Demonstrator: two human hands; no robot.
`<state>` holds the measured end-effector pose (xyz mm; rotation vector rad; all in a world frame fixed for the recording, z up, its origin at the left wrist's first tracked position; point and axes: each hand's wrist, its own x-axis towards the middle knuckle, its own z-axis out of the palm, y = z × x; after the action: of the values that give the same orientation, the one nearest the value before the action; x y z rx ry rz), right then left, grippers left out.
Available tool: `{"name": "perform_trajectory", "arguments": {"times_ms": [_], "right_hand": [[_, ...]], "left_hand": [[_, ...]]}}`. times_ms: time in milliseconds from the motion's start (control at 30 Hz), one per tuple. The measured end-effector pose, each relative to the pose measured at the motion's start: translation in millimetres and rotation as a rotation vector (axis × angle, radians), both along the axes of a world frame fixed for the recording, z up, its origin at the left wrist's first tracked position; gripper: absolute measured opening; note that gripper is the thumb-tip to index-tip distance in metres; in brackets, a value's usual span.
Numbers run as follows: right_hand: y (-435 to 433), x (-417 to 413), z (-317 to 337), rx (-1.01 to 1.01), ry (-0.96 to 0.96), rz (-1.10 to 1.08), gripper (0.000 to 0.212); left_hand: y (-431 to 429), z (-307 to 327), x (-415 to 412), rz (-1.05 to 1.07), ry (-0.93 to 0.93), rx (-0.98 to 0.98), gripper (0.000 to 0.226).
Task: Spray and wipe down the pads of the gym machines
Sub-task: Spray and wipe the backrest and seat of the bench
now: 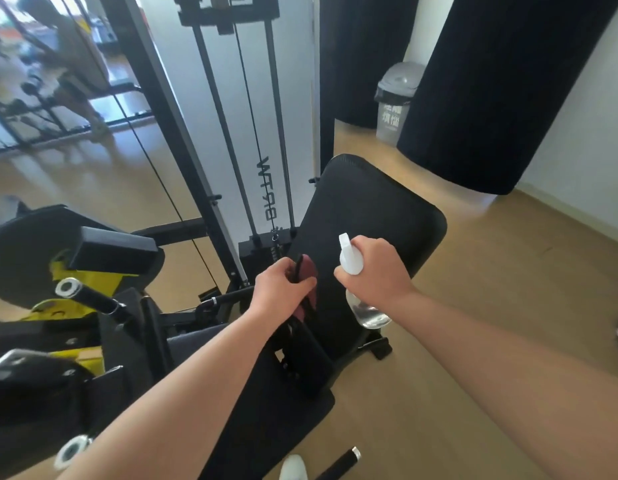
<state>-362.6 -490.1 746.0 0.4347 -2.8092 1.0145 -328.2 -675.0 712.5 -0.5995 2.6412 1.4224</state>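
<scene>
Now: bottle over the back pad, cloth alongside

Head view: right hand [377, 268] grips a white spray bottle [351, 261], fingers curled round its neck, nozzle aimed fwd along the back pad [370, 206]. The pad lies beneath and ahead of both hands, its long axis running away from the person. Left hand [280, 289] clutches a dark red cloth [308, 277] at the pad's left edge, just beside the bottle. Right hand is nearer the pad's middle. Pad is black, matte, w/ a stitched rim; no wet patch shows.

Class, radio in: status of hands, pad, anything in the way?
Left hand grips cloth. Right hand grips spray bottle over back pad. Pad unobstructed.
</scene>
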Motion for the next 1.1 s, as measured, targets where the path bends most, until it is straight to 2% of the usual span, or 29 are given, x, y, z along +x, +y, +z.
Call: {"name": "perform_trajectory", "arguments": {"times_ms": [33, 100, 133, 200, 333, 567, 667, 767, 867, 967, 1033, 1100], "right_hand": [[-4, -5, 3, 0.0, -0.002, -0.009, 0.025], [-10, -14, 9, 0.001, 0.0, -0.029, 0.026], [-15, -20, 13, -0.003, 0.006, -0.043, 0.026], [-23, -29, 19, -0.015, 0.01, -0.065, 0.026], [-34, -38, 29, 0.038, 0.043, -0.076, 0.028], [-8, -25, 26, 0.063, 0.006, -0.161, 0.029], [21, -7, 25, 0.146, 0.004, -0.122, 0.03], [51, 7, 21, 0.087, -0.026, -0.163, 0.033], [75, 16, 23, 0.092, -0.053, -0.154, 0.039], [92, 21, 23, 0.08, -0.069, -0.137, 0.038], [101, 22, 24, 0.032, -0.045, -0.128, 0.035], [105, 19, 29, 0.024, -0.013, -0.101, 0.033]], "left_hand": [[-7, -3, -6, 0.042, -0.058, 0.094, 0.033], [-18, -3, -18, 0.185, -0.268, 0.498, 0.048], [-23, -2, -22, 0.224, -0.347, 0.668, 0.047], [-29, -4, -27, 0.263, -0.363, 0.808, 0.038], [-33, -1, -46, 0.357, -0.241, 0.938, 0.029], [-18, 18, -84, 0.37, -0.001, 0.942, 0.033], [7, 25, -89, 0.338, 0.044, 0.934, 0.038], [39, 26, -85, 0.275, 0.069, 0.86, 0.034], [70, 29, -73, 0.166, 0.091, 0.687, 0.044], [100, 29, -51, 0.04, 0.158, 0.496, 0.025], [120, 28, -33, -0.128, 0.215, 0.305, 0.016], [138, 18, -27, -0.29, 0.296, 0.188, 0.017]]}}
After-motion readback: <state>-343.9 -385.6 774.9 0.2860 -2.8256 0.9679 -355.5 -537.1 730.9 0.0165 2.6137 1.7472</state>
